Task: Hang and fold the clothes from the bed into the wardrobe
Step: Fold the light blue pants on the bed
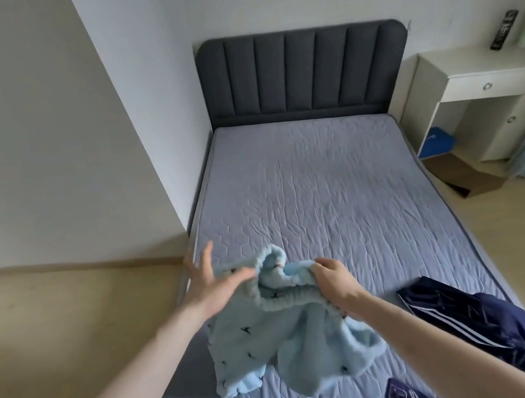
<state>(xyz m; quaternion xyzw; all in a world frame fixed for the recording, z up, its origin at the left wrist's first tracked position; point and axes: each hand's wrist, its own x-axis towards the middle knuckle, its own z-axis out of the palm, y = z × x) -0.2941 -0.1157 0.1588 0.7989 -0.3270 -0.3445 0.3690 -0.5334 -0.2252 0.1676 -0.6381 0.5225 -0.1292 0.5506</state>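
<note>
Garment: a light blue fleecy garment with small dark motifs is held up over the near end of the bed, its elastic, gathered edge bunched between the two hands and its lower part drooping onto the mattress at about 6 o'clock of the bed's middle.
Right hand: the right hand pinches the gathered edge, fingers curled round the fabric, at the 3 o'clock side of the bunch.
Left hand: the left hand lies against the garment's 9 o'clock side with fingers spread and straight (some fingertips are blurred, so whether the thumb catches any cloth I cannot tell).
Bed: a grey-blue quilted mattress with a hexagon stitch pattern carries everything; a dark grey padded headboard with vertical channels stands at its 12 o'clock end.
Other clothing: a navy blue shiny garment with white side stripes lies crumpled at 4 o'clock from the blue garment, near the bed's right edge, apart from it.
Phone: a dark phone with a patterned case lies flat on the mattress at 5 o'clock, between the two garments.
Bedside: a cream bedside cabinet with a drawer and round knob stands at 2 o'clock, just beside the headboard.
</note>
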